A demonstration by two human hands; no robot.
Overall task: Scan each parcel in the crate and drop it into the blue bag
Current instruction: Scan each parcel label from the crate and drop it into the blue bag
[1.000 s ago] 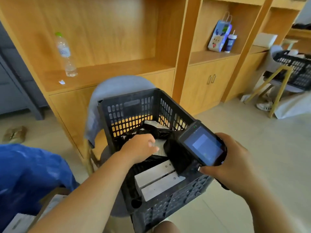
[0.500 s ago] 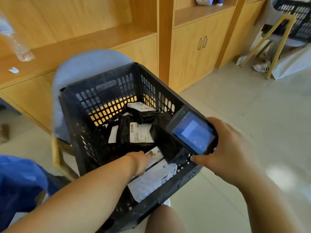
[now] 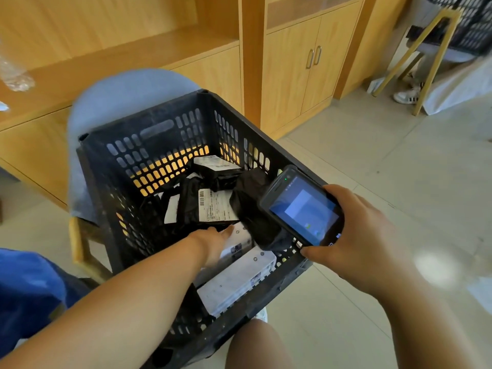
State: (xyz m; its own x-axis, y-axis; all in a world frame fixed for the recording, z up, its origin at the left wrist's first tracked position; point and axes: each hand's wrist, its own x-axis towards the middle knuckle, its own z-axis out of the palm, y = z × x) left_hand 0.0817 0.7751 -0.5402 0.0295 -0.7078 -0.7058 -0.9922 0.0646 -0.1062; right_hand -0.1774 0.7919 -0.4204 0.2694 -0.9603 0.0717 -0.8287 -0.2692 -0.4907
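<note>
A black plastic crate (image 3: 149, 126) sits on a chair in front of me. Inside lie several black parcels with white labels, one (image 3: 217, 207) in the middle and one (image 3: 217, 166) at the back, plus two white boxes. My left hand (image 3: 213, 245) reaches into the crate and holds the nearer-centre white box (image 3: 239, 242), thumb on top, fingers hidden down its side. The other white box (image 3: 237, 282) lies by the front wall. My right hand (image 3: 359, 235) grips the handheld scanner (image 3: 300, 209) over the crate's right rim, screen lit. The blue bag (image 3: 26, 288) is at lower left.
The crate rests on a grey-backed chair (image 3: 119, 97) with yellow legs. Wooden cabinets (image 3: 292, 65) and a low shelf with a water bottle (image 3: 14, 75) stand behind. A second black crate (image 3: 474, 25) on a yellow-legged chair is at top right, beside a person's shoe (image 3: 407, 96). My knee (image 3: 255, 342) is below.
My view tilted down and closer to the crate. My left hand slid from the black parcels down to the white box near the front. The scanner stayed over the right rim.
</note>
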